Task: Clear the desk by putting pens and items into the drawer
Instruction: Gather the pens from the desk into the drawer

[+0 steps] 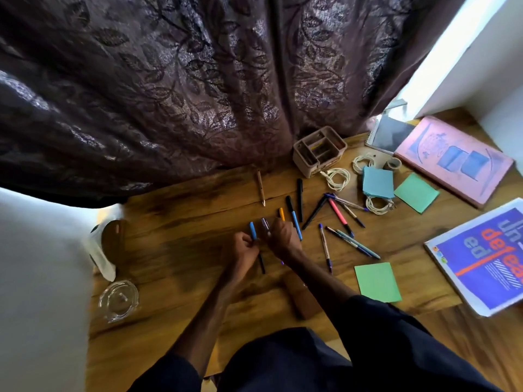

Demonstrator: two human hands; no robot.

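Fingers [250, 244] of left hand [240, 249] are curled round blue pen [252, 230]; purple pen [265, 223] and yellow pen [281, 213] are gripped by right hand [283, 239]. Pens should be bundled parallel before carrying.

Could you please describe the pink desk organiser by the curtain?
The desk organiser is a pale pink box, plastic by its look, with rounded corners and an open top split into several compartments; their contents are too dim to identify. It stands upright on the wooden desk, beside the curtain. A coiled white cable lies at its front corner.
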